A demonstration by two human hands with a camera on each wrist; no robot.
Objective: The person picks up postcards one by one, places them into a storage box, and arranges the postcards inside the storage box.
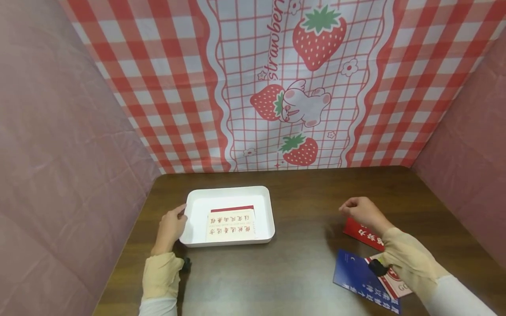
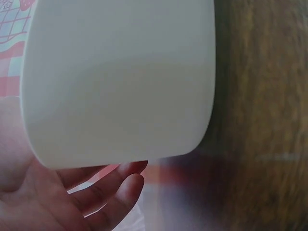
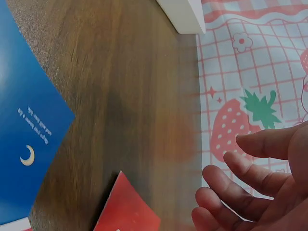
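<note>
The left hand [image 1: 171, 228] is resting against the white tray's [image 1: 269, 210] left rim, fingers loosely curved, seemingly steadying it. The right hand [image 1: 361, 213] is hovering empty, fingers relaxed, just above a red card [image 1: 357, 232]. A cream card [image 1: 231, 226] is lying inside the tray; a blue card [image 1: 356, 274] is waiting nearby on the table [image 1: 300, 263].

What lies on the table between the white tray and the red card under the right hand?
Only bare brown table lies between the white tray and the red card; the head view shows it.

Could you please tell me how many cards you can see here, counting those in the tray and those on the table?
5: two stacked in the white tray, cream card over red-edged card; near the right hand, a red card, blue card and partly hidden red-and-white card. More may be hidden.
</note>
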